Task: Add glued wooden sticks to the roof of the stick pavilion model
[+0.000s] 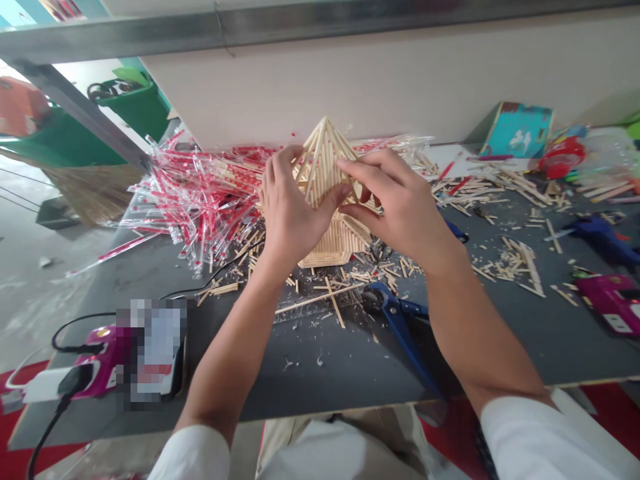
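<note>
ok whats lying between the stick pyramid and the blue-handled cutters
In the head view, loose wooden stick offcuts and splinters lie on the grey bench top between the stick pyramid and the blue-handled cutters.

a cream wall (350, 73) stands behind the grey workbench (300, 373).

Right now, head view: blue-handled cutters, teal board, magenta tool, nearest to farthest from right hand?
From the right hand:
1. Blue-handled cutters, below it, toward the table's front.
2. Teal board, back right, by the wall.
3. Magenta tool, far right.
</note>
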A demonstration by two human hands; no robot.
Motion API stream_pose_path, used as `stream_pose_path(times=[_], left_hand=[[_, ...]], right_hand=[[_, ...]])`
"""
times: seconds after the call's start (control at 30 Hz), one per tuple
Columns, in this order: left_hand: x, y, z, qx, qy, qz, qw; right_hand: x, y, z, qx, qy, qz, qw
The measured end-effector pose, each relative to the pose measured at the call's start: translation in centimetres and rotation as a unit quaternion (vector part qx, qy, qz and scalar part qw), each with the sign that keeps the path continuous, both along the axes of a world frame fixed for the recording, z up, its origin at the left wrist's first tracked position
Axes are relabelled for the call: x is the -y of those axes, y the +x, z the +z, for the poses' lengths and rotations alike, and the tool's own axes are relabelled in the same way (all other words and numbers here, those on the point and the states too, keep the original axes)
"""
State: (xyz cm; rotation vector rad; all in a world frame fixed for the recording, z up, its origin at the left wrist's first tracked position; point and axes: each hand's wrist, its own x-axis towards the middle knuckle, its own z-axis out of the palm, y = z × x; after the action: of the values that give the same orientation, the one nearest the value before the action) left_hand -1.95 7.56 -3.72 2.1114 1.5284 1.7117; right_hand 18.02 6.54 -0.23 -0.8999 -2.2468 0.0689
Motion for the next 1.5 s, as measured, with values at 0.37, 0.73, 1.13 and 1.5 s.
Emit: stream_pose_path(times=[0.37,0.73,1.13,1.5], left_hand=[[-0.3,-0.6,0.2,0.012,0.001,-0.017,1.000],[-0.2,-0.4,0.3,0.025,0.003,-0.021,0.999],[-0.2,-0.5,0.2,0.040,-0.009,-0.025,0.999],[-0.3,-0.7,0.5,0.044,-0.040,-0.031,0.998]], right_hand=[[-0.3,-0.2,-0.3,-0.091,-0.103,0.000,0.991],[-1.2,-0.7,-1.3,-0.177,-0.192,0.026,0.965],[-1.1,-0.3,-1.1,-0.155,-0.175,0.044,0.971],[0.0,-0.3,-0.2,-0.071,-0.065,0.010,0.995]])
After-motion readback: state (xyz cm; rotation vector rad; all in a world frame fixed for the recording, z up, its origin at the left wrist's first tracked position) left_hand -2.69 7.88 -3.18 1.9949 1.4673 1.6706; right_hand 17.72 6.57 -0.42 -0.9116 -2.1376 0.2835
